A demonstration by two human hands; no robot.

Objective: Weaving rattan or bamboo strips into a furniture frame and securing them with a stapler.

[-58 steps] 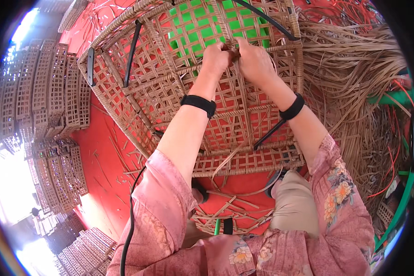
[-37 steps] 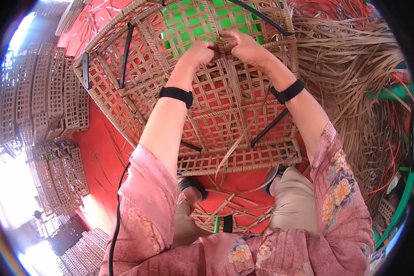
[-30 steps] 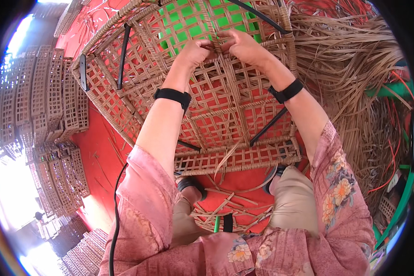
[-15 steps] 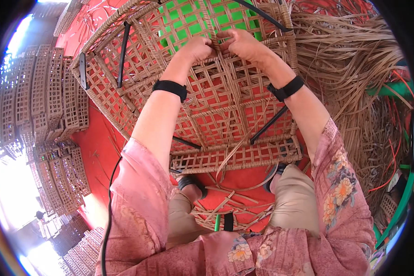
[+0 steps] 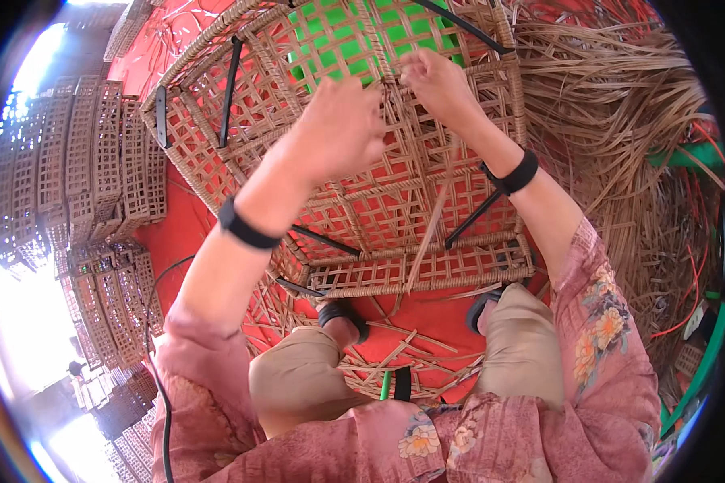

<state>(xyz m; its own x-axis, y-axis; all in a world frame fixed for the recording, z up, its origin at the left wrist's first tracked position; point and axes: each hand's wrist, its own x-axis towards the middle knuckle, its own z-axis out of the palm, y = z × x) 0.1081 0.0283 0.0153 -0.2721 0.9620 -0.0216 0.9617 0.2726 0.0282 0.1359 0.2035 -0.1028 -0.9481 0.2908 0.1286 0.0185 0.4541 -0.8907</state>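
Note:
A woven cane frame (image 5: 379, 205) with an openwork lattice, bound edges and dark flat bars lies in front of me. Over its upper middle, my right hand (image 5: 437, 84) has its fingers curled closed; anything in them is too small to make out. My left hand (image 5: 338, 129) is raised above the lattice to the left, smeared by motion, its grip unclear. Between the two hands runs the wrapped central rib (image 5: 368, 32). A loose cane strip (image 5: 432, 237) hangs over the lower lattice. Behind the upper lattice shows a bright green plastic object (image 5: 330, 40).
Stacks of woven cane panels (image 5: 89, 153) stand at the left. A large heap of long cane strips (image 5: 612, 105) fills the right side. Cut strip scraps (image 5: 403, 350) litter the red floor (image 5: 193, 229) near my feet.
My left hand has pulled back from the rib, toward me, and lifted off the lattice. My right hand has shifted slightly to the right, its fingers now curled. The frame has moved slightly right.

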